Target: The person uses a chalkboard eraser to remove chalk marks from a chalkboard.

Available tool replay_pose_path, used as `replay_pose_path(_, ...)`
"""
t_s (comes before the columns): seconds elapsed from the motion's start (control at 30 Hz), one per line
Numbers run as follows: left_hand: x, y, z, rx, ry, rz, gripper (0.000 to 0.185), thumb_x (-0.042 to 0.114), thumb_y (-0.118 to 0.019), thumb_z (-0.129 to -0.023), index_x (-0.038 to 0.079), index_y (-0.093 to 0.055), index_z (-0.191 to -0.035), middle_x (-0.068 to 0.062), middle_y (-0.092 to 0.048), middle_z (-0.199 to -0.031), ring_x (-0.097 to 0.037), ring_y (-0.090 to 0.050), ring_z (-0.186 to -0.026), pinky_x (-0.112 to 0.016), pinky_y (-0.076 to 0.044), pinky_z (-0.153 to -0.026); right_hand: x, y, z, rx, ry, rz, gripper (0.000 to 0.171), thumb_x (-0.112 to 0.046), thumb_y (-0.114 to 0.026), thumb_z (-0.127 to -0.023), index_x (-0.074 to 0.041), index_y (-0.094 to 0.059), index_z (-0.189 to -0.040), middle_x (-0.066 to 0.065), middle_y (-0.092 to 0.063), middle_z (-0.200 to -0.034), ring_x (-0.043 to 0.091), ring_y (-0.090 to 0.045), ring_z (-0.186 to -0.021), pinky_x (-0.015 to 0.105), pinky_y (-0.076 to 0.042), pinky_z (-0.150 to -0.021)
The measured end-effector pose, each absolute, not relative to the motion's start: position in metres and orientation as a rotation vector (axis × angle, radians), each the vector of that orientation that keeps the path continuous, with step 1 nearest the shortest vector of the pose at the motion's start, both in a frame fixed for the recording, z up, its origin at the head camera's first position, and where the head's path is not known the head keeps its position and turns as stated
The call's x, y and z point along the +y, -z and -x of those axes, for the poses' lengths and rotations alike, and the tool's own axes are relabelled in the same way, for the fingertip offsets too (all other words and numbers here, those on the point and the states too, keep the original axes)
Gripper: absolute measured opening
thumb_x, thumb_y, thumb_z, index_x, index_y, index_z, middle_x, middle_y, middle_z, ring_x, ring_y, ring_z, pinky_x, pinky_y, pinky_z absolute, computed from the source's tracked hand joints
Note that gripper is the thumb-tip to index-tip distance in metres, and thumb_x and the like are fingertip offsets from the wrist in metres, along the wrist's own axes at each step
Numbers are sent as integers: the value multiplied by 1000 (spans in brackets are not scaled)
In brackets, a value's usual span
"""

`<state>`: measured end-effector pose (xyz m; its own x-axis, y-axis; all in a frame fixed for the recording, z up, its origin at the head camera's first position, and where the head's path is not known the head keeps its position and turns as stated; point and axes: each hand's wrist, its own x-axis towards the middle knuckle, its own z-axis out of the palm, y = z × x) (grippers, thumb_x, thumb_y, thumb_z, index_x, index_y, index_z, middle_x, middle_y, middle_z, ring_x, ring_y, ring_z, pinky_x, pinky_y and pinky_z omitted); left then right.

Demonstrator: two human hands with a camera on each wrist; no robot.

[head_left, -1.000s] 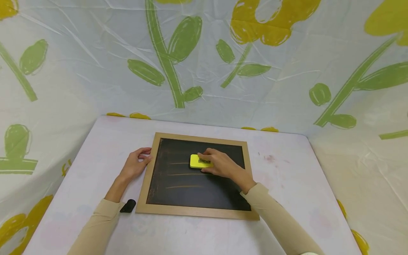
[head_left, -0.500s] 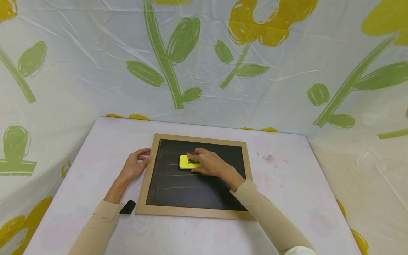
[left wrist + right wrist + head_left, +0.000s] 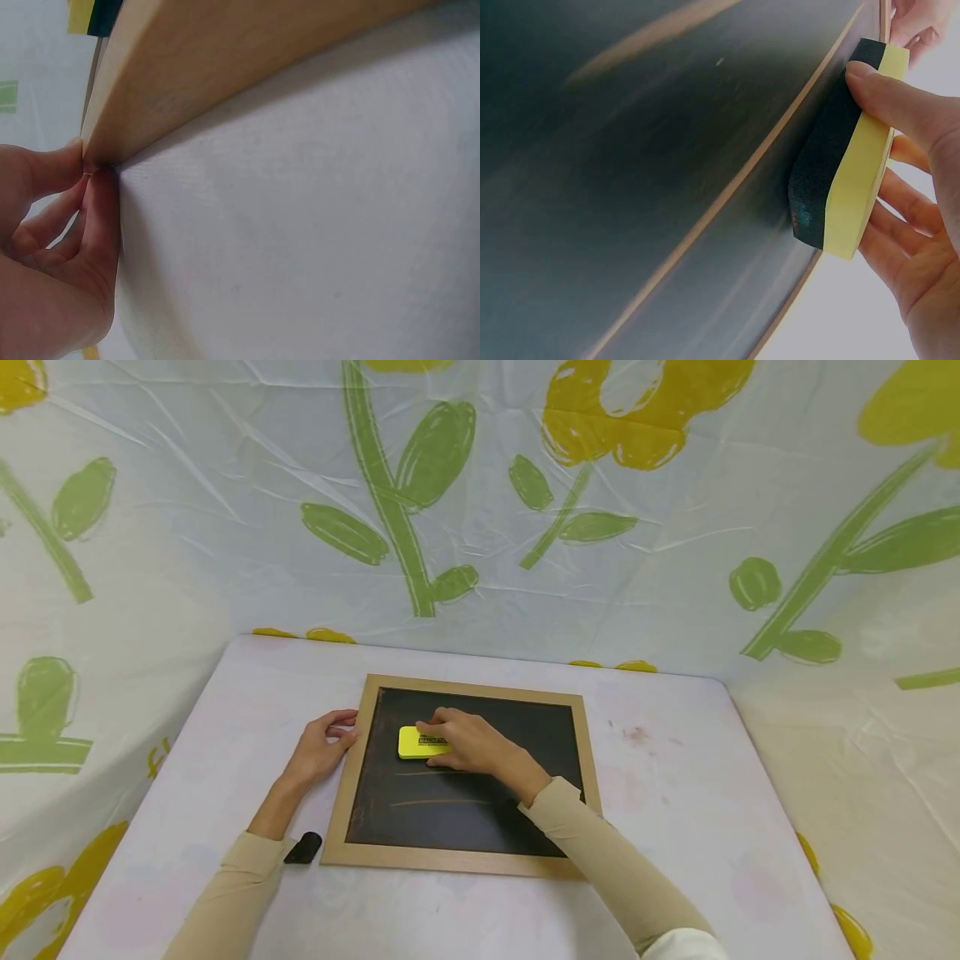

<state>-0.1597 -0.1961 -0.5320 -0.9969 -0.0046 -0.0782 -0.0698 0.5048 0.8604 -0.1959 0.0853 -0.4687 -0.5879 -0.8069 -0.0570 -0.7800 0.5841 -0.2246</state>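
Note:
A wood-framed chalkboard [image 3: 348, 810] lies flat on the table, with two faint chalk lines [image 3: 438, 802] across its dark face. My right hand [image 3: 468, 747] grips a yellow eraser [image 3: 414, 742] with a black felt underside [image 3: 821, 172], pressed on the board near its upper left. In the right wrist view the thumb [image 3: 900, 101] curls over the eraser's edge. My left hand [image 3: 318, 752] rests against the frame's left edge [image 3: 172, 90], fingertips [image 3: 94, 176] touching the wood.
A small black object [image 3: 303, 847] lies on the white table [image 3: 675, 827] by my left sleeve, just off the board's near left corner. Flower-printed sheets [image 3: 480, 510] wall in the table on the back and both sides.
My right hand has slid the eraser leftward across the board, and the top chalk line it passed over is gone. The left hand stays put on the frame.

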Motion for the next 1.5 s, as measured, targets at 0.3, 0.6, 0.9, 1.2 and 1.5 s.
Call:
replay_pose_path(0.3, -198, 532, 158, 2648, -1516, 91, 45, 18, -63, -104, -1, -54, -144, -23, -62, -132, -36, -61, -113, -44, -49, -91, 60, 468, 194, 2640, 228, 1372, 61, -35, -78, -93, -12, -58, -147, 11, -63, -126, 20, -63, -105, 32, -53, -91)
replay_pose_path(0.6, -196, 528, 157, 2639, -1542, 75, 45, 16, -64, -103, -3, -54, -142, -24, -62, -131, -36, -61, -111, -38, -50, -87, 58, 469, 193, 2651, 158, 1348, 64, -37, -76, -94, -14, -55, -149, 10, -63, -127, 18, -62, -104, 30, -53, -89)
replay_pose_path(0.9, -196, 531, 159, 2658, -1528, 63, 44, 16, -64, -103, -3, -55, -142, -24, -63, -130, -35, -62, -111, -37, -49, -86, 85, 466, 191, 2676, 175, 1349, 64, -35, -79, -92, -11, -57, -147, 13, -63, -125, 21, -64, -102, 33, -55, -85)
replay_pose_path(1.2, -197, 530, 159, 2674, -1534, 47, 43, 15, -65, -103, -4, -56, -140, -25, -64, -128, -35, -62, -109, -34, -48, -85, 115, 467, 193, 2715, 150, 1309, 65, -34, -81, -90, -10, -58, -146, 14, -63, -123, 21, -64, -99, 35, -56, -83)
replay_pose_path(1.5, -197, 529, 159, 2661, -1551, 47, 44, 15, -65, -103, -5, -56, -140, -25, -63, -129, -36, -62, -110, -41, -48, -89, 141, 467, 193, 2742, 155, 1292, 64, -32, -82, -89, -9, -60, -144, 14, -64, -120, 21, -63, -96, 34, -57, -82)
